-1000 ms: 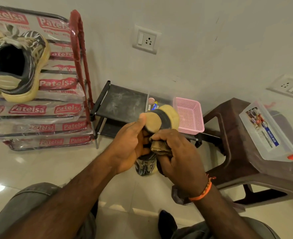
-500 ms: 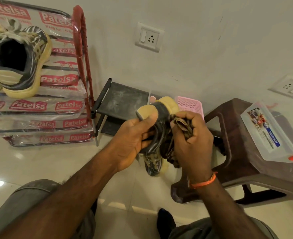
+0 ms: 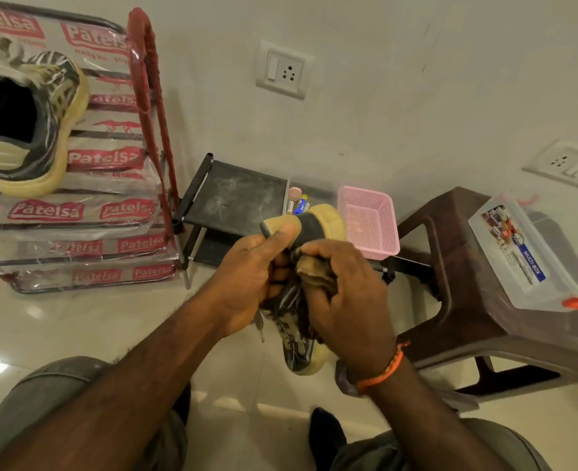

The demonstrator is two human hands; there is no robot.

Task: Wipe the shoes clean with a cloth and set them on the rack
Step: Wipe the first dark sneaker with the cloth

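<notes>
Left hand (image 3: 250, 277): clamped round heel of shoe (image 3: 301, 348), toe down, steadying it mid-air for wiping.
Right hand (image 3: 345, 300): bunched tight on cloth (image 3: 311, 271), pressed against upper.
Rack (image 3: 151, 130): far left; matching shoe (image 3: 26, 124) already shelved, near its right edge.

the left hand (image 3: 250, 283) is gripping a dark patterned shoe (image 3: 301, 341) with a yellowish sole, its thumb lying across the heel, while the right hand (image 3: 345, 300) is pressing a bunched tan cloth (image 3: 314, 273) against the shoe's side. a matching shoe (image 3: 33, 127) is sitting on the red rack (image 3: 148, 96) at left. a pink basket (image 3: 369, 222) is resting beside a brown stool (image 3: 457, 266) that is carrying a clear box (image 3: 518, 253).
</notes>
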